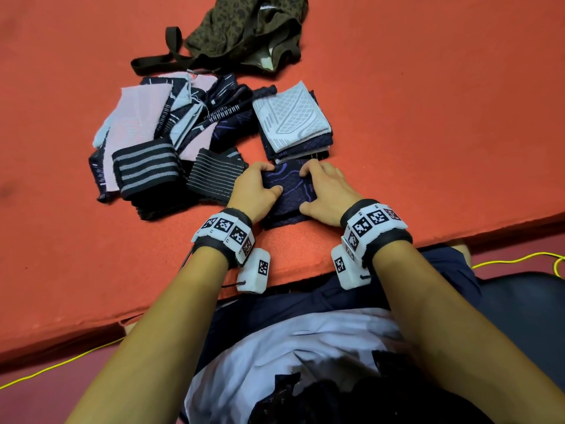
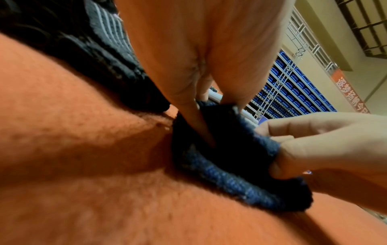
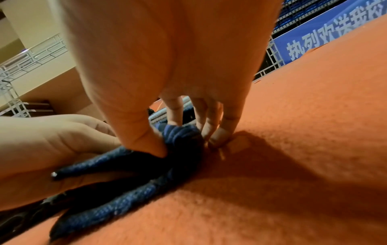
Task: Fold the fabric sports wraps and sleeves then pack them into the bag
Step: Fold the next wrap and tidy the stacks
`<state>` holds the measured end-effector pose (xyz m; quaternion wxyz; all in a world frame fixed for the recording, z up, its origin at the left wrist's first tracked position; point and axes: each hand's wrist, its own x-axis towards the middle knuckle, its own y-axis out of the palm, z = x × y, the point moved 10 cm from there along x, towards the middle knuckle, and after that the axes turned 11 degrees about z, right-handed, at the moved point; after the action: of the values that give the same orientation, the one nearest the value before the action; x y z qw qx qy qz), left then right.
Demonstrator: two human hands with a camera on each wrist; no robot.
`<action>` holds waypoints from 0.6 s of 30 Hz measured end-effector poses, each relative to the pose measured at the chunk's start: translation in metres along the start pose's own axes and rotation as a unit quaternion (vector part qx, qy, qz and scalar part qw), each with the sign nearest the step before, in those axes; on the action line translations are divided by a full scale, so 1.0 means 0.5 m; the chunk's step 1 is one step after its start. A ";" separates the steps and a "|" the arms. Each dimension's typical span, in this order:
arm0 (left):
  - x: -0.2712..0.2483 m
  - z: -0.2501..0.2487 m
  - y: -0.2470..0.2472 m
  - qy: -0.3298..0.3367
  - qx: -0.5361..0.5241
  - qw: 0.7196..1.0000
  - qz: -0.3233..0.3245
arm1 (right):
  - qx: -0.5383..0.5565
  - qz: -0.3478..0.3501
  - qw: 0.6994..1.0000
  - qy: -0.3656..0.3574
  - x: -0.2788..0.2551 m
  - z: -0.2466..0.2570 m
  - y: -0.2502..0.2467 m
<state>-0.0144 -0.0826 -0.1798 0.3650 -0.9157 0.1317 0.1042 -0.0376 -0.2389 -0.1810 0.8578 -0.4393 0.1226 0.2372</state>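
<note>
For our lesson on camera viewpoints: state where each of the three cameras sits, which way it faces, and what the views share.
Head: worn on the head, looking down at the orange mat, both forearms, left hand, right hand.
Left wrist: low under the left hand, facing along its fingers to the navy sleeve.
Right wrist: under the right hand, facing the same sleeve.
Shared: both hands gripping the navy sleeve.
</note>
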 end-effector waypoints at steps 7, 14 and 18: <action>0.003 0.004 0.002 -0.007 0.004 1.000 -0.005 | 0.001 -0.026 1.000 0.007 -0.013 -0.013 -0.008; -0.003 0.005 0.011 -0.008 -0.058 0.998 0.010 | -0.071 -0.090 0.993 0.023 -0.021 -0.003 -0.018; -0.007 0.014 0.022 -0.001 -0.069 0.997 0.025 | -0.078 -0.110 0.990 0.046 -0.029 -0.015 -0.020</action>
<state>-0.0216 -0.0851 -0.1908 0.2980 -0.9352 0.1464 0.1232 -0.0447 -0.2542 -0.1723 0.8354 -0.5256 0.0941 0.1302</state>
